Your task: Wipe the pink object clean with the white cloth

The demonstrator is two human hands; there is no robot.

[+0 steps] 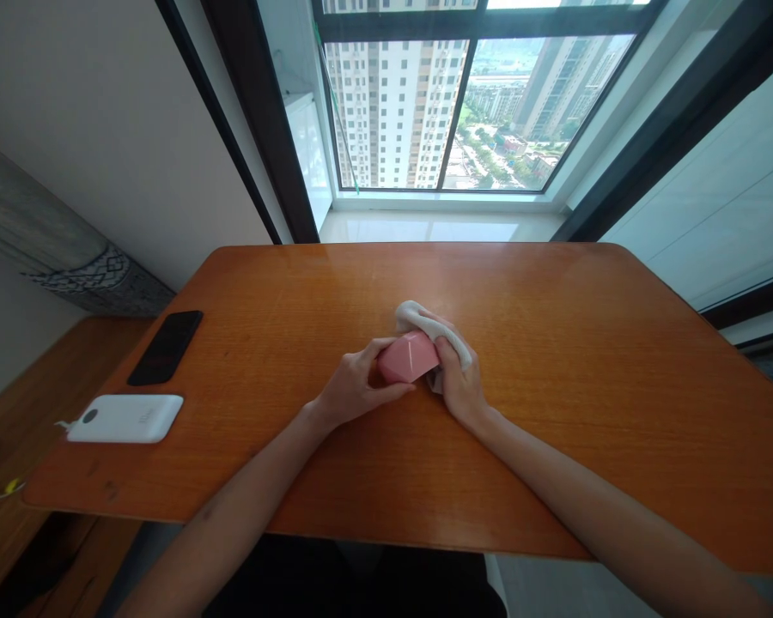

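Note:
Over the middle of the wooden table (335,300) I hold a small pink faceted object (410,356) with a glossy surface; its exact kind does not show. My left hand (361,382) grips it from the left, thumb at the near side and fingers at the far side. A pale grey-white cloth (433,324) is bunched in my right hand (460,378), whose thumb presses near the right side of the pink object. The cloth lies against the object's far right side. Some fingers of the right hand are hidden behind the cloth.
A black smartphone (166,348) lies on the table's left side. Nearer me is a white power bank (125,419) with a cable plugged in. Beyond the table's left edge stands a wooden bench (45,378), under a grey curtain (51,223). A window (444,112) is at the back.

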